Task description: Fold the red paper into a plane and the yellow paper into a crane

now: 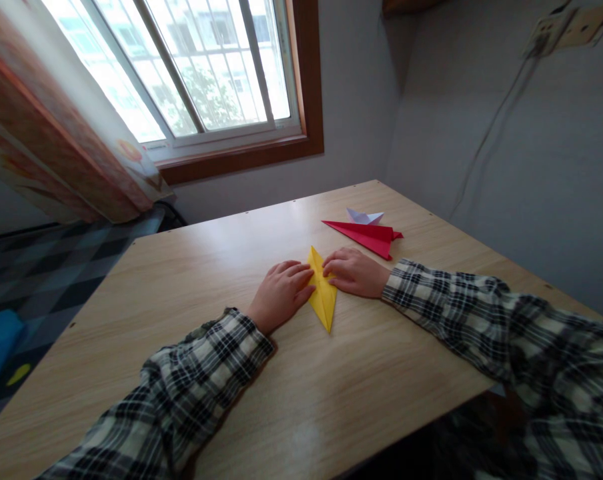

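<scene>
A piece of yellow folded paper, shaped like a narrow diamond with a crease down its length, lies on the wooden table. My left hand is at its left edge, with bent fingers on the paper and the thumb a little lower. From the other side my right hand holds the right edge, its fingers curled onto the middle of the sheet. Both hands partly cover the paper's sides, while its top and bottom points show. Whatever is beneath the fingertips is hidden.
Beyond my right hand lie a red folded paper plane and a small white paper boat. The table has its far edge toward a window and wall. A curtain hangs at left; a cable runs down the right wall.
</scene>
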The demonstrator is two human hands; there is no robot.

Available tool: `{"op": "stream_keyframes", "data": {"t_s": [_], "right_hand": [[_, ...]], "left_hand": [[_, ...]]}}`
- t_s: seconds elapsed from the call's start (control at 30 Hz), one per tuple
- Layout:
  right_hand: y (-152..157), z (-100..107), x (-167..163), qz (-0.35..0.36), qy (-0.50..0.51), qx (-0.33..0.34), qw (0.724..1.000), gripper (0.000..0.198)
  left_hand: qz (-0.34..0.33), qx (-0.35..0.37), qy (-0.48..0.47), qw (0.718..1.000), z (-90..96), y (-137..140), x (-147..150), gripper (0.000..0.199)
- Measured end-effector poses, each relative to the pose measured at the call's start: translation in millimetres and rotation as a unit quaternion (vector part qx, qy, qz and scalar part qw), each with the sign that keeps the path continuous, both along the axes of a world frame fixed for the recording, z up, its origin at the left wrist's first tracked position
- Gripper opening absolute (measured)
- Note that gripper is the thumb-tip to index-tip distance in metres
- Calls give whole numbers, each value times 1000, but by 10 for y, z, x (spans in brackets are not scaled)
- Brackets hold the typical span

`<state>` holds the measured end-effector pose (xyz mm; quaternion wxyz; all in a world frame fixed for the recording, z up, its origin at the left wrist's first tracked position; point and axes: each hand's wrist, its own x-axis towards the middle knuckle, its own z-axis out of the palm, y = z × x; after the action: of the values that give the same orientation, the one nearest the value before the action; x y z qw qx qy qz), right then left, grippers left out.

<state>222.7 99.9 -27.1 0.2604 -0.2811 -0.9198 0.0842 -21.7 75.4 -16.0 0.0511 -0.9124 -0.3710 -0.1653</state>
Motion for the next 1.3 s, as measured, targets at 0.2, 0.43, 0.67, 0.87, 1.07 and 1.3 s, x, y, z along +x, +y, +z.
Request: {"op": "stream_keyframes", "data": {"t_s": [0.2, 0.43, 0.67, 0.87, 1.07, 1.3], "right_hand": [[-16, 18, -9, 5, -1, -10, 1000, 21], [-21, 23, -13, -6, -2, -10, 1000, 24], [-12, 21, -14, -23, -9, -10, 1000, 26], [-10, 30, -13, -46, -7, -13, 999, 27], [-3, 17, -13, -65, -2, -20, 998, 31], [9, 2, -12, -79, -12, -42, 996, 31]], "left_hand": [[16, -43, 8, 999, -25, 21, -1, 43], [6, -75, -3, 997, -32, 55, -6, 45], [-28, -94, -16, 995, 4, 37, 6, 43], [-46, -102, -8, 994, 14, 32, 15, 44], [-65, -102, -12, 993, 26, 28, 11, 44], [-75, -108, -3, 991, 31, 20, 5, 41]]}}
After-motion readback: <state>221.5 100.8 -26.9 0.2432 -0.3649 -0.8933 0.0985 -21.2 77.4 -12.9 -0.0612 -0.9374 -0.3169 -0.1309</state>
